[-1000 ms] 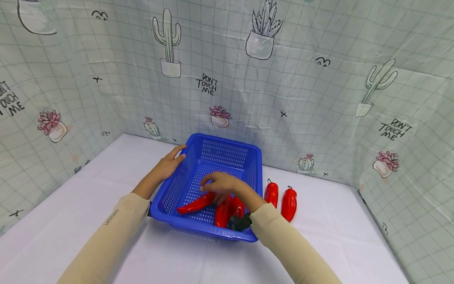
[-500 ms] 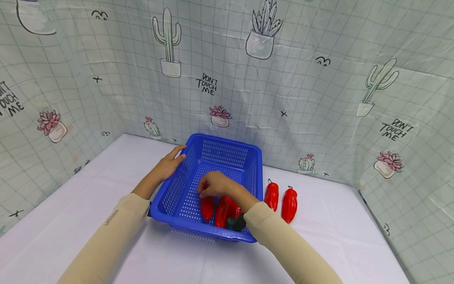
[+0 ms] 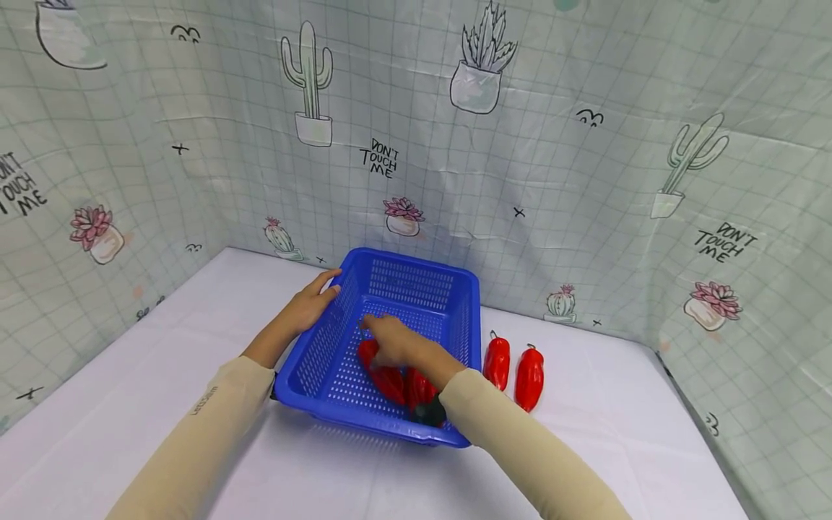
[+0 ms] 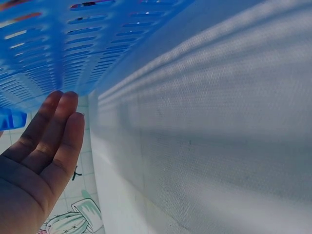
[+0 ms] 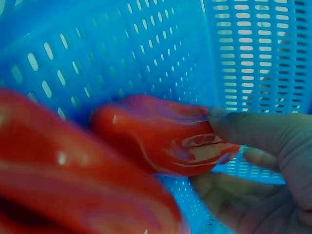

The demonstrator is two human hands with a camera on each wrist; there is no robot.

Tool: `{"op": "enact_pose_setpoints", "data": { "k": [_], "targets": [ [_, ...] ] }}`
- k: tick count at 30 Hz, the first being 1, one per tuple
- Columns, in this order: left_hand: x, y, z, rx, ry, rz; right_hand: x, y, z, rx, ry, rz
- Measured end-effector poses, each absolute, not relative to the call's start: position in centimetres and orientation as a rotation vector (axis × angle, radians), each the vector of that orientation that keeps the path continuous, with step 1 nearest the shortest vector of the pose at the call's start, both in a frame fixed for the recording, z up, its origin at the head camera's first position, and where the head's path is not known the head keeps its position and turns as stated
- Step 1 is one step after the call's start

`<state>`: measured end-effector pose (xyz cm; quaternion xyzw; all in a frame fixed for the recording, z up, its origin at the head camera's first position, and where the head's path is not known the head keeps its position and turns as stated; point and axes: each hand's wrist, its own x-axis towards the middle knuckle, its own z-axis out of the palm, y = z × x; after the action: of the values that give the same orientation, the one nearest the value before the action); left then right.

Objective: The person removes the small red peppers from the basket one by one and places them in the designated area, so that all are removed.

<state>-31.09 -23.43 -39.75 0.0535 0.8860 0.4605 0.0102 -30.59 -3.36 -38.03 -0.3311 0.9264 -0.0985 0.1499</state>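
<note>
A blue plastic basket (image 3: 364, 414) with slotted walls stands on the table. My left hand (image 3: 310, 303) rests at its left rim; in the left wrist view, straight fingers (image 4: 68, 139) lie along the outer wall. Inside the basket, my right hand (image 3: 399, 343) has its thumb on one end of a red pepper (image 5: 161, 134), with the other fingers curved below that end. The pepper slants across the basket floor in the head view. Another red pepper (image 5: 63, 170) lies beside it, and a dark green object (image 3: 427, 414) sits near the front wall, partly hidden by the right arm.
Two red peppers, one nearer (image 3: 497, 362) and one farther right (image 3: 529, 378), lie on the white tablecloth (image 3: 585, 433) beside the basket's right wall. A grid-patterned curtain (image 3: 442, 144) with cactus drawings rises close behind the basket.
My right hand reached down to the left pepper and turned it; its lower end now lies toward the other peppers on the right. The left hand has stayed at the rim.
</note>
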Motion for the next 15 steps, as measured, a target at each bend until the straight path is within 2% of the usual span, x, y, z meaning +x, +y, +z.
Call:
{"op": "enact_pose_setpoints", "data": {
  "k": [5, 15],
  "targets": [
    [-31.2, -23.4, -39.8, 0.161, 2.774, 1.426, -30.5, -3.0, -38.0, -0.784, 2.666, -0.35],
    [-31.3, -23.4, -39.8, 0.157, 2.787, 1.402, -31.4, -1.7, -36.9, -0.835, 2.704, -0.535]
  ]
}}
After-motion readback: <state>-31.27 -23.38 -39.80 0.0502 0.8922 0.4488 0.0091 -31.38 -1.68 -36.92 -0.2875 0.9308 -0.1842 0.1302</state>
